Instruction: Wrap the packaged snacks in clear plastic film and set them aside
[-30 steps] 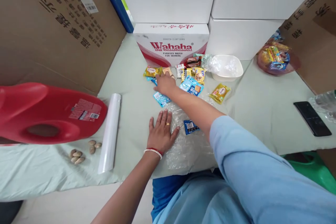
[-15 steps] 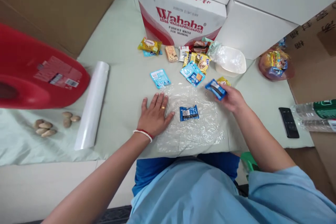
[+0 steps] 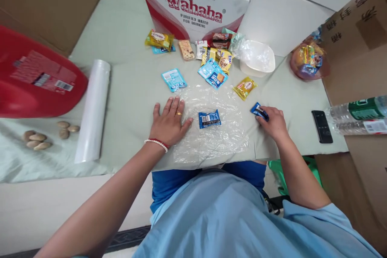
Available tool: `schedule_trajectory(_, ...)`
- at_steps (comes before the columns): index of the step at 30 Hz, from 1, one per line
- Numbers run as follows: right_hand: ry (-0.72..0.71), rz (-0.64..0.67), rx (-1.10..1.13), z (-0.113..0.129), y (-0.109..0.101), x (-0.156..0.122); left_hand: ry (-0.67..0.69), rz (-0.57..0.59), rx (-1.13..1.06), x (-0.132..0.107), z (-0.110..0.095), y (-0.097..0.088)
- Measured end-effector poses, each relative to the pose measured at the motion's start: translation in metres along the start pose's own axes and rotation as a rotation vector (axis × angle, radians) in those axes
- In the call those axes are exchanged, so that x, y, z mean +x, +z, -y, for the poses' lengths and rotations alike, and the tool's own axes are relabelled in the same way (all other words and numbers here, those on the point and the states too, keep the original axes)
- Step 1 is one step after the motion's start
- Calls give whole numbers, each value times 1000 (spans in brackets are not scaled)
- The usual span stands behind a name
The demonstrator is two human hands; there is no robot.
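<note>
My left hand [image 3: 169, 123] lies flat with fingers spread on the left edge of a crinkled clear plastic sheet [image 3: 223, 141]. A small blue snack packet [image 3: 209, 119] rests on that sheet, just right of the hand. Off the sheet's right side, my right hand [image 3: 273, 123] has its fingers closed on a second blue snack packet [image 3: 256, 109], low at the table surface; the fingers hide part of it. A yellow snack packet [image 3: 244, 88] lies beyond that hand, up and to the left. Two light-blue packets [image 3: 174, 79] lie past the sheet's far edge.
Several snacks sit before the Wahaba carton [image 3: 193, 8], beside a white plastic tub [image 3: 258, 60]. A roll of plastic film [image 3: 93, 113], several brown nuts [image 3: 38, 138] and a red jug [image 3: 39, 76] are left. A black remote [image 3: 322, 127] and bottles [image 3: 359, 113] are right.
My right hand has moved right and down with its blue packet, from above the sheet's far right corner to the table beside it, uncovering the yellow packet. My left hand stays on the sheet.
</note>
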State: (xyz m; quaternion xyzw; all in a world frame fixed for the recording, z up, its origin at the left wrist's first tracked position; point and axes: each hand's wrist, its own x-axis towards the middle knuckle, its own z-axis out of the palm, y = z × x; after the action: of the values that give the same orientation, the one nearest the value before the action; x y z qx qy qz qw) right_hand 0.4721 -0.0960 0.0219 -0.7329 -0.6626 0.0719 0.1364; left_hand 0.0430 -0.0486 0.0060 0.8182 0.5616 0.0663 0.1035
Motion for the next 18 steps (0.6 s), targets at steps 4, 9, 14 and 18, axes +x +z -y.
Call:
schedule_trajectory(4, -7, -36, 75, 16, -15, 6, -4, 5, -1, 0, 0, 0)
schedule_trajectory(9, -446, 124, 345, 113, -17, 14, -10, 5, -2, 1, 1, 0)
schedule_trajectory(14, -644, 312, 241, 176, 27, 21, -3, 3, 0, 1, 0, 1)
schedule_trajectory(18, -668, 302, 68, 173, 46, 13, -8, 2, -4, 0, 0, 1)
